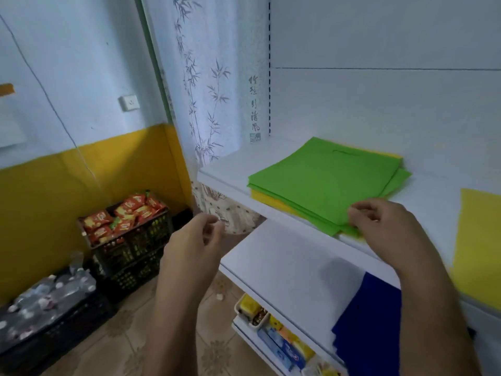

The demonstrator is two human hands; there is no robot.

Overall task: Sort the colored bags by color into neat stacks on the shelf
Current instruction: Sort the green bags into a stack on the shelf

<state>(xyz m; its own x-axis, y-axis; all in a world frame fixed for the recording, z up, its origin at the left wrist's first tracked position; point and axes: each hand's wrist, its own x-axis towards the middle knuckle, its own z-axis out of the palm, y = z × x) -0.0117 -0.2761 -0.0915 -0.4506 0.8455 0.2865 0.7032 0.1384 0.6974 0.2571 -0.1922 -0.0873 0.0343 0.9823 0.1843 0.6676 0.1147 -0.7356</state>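
A pile of green bags (325,180) lies on the white upper shelf (225,169), with yellow bags (261,196) showing under its front left edge and back right corner. My right hand (385,223) hovers at the pile's front corner, fingers curled and apart, holding nothing. My left hand (195,240) hangs in the air left of the shelf, fingers loosely bent, empty. Another yellow bag (477,245) lies at the right on the same shelf. A dark blue bag (371,321) rests on the lower shelf (284,256), partly hidden by my right forearm.
Below the lower shelf sit small packaged goods (276,335). On the floor at the left stand black crates of red snack packets (122,215) and a crate of plastic bottles (48,297). A bamboo-print curtain (206,90) hangs beside the shelf unit.
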